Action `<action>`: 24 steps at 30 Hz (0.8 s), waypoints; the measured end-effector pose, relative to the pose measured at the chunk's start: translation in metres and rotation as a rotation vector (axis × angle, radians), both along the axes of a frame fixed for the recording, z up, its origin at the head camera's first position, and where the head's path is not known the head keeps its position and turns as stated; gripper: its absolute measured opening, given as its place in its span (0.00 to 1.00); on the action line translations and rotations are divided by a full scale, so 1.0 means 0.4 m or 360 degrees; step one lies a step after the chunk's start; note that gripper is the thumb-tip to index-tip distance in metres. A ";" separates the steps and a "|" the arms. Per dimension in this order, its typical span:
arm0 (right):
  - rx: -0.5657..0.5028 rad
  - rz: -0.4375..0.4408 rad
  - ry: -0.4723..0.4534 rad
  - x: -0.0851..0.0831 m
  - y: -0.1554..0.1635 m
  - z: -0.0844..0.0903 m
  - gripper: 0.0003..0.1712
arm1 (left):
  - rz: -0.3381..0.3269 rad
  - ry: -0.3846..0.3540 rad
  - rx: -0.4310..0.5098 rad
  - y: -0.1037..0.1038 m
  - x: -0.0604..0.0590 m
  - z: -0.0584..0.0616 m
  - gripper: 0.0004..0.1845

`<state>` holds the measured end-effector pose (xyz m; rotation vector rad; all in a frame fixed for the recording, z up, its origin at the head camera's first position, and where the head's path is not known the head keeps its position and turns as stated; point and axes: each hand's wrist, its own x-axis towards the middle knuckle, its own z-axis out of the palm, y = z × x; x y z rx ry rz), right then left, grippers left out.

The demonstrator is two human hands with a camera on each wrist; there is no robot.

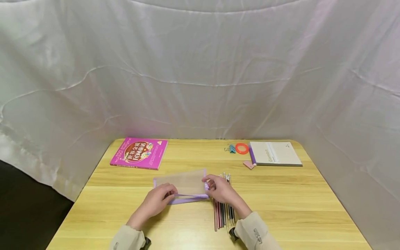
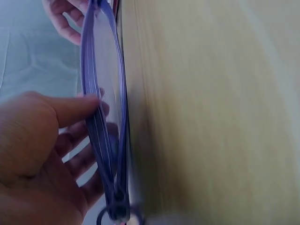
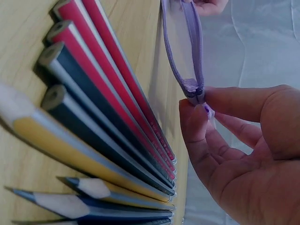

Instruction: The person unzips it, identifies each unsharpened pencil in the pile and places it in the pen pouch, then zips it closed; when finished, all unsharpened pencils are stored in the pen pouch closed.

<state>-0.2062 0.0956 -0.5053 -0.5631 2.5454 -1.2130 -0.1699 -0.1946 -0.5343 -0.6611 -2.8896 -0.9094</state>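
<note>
Yellow wood-grain tabletop [image 1: 178, 229], centre: we see a translucent, purple-trimmed zip pouch [image 1: 184, 183]—left hand [image 1: 157, 200] pinching its eight-o'clock edge, right hand [image 1: 221, 190] its three-o'clock end, presumably keeping its mouth parted—multicoloured wooden pencils [image 1: 220, 216], four o'clock.

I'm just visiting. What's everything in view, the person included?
Pouch: one, clear with purple edging, centre
Pencils: several (count unclear), red, black, yellow, blue, right of pouch
Book: one, pink, far left
Notebook: one, off-white, far right
Strip: one, purple, notebook's left edge
Ring: one, orange-red, left of notebook
Clip: at least one, teal, left of ring
Block: one, pink, nearer than ring
Table: one, yellowish wood-grain, beneath
Curtain: count unclear, pale grey, behind table
Left hand: one, gripping pouch's near edge
Right hand: one, pinching pouch's right end
Sleeves: two, beige, forearms
Cuff pieces: two, black, wrists
</note>
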 end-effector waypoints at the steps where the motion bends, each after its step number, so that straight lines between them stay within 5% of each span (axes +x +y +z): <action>1: 0.0002 -0.0007 0.0005 0.000 0.001 0.000 0.24 | -0.0020 -0.0019 -0.0006 0.000 -0.001 0.001 0.06; 11: -0.0072 -0.0108 0.0064 -0.005 0.050 0.005 0.26 | -0.0251 -0.0192 0.0140 0.000 -0.011 0.006 0.05; 24: -0.0103 -0.0443 -0.0012 -0.002 0.178 0.011 0.25 | -0.0326 -0.0507 0.0433 0.000 -0.017 0.000 0.08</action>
